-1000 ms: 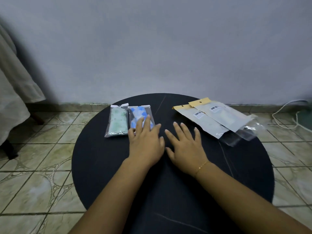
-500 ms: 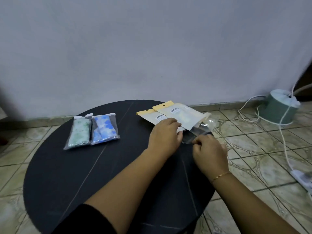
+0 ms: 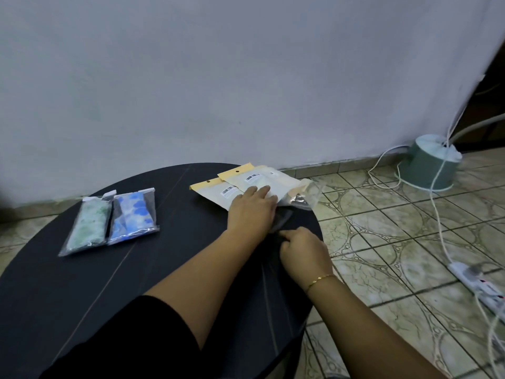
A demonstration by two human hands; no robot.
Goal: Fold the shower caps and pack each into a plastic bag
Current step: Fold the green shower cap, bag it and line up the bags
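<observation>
Two packed bags lie side by side at the table's left: one with a green cap [image 3: 88, 225], one with a blue cap [image 3: 134, 215]. At the right edge lie two flat packets with tan headers [image 3: 254, 179]. My left hand [image 3: 252, 210] rests flat with straight fingers on those packets. Clear empty plastic bags [image 3: 307, 195] stick out from under them past the table's edge. My right hand [image 3: 303, 251] pinches the near end of one clear bag [image 3: 281, 218] with curled fingers.
The round black table [image 3: 82, 283] stands on a tiled floor close to a grey wall. To the right on the floor are a grey-green round base [image 3: 431, 165] with white cables and a white power strip [image 3: 478, 285].
Both hands left the table's middle and went right to the packets. The left hand flattened onto the packets; the right hand drew a clear bag's end toward me. The camera turned right.
</observation>
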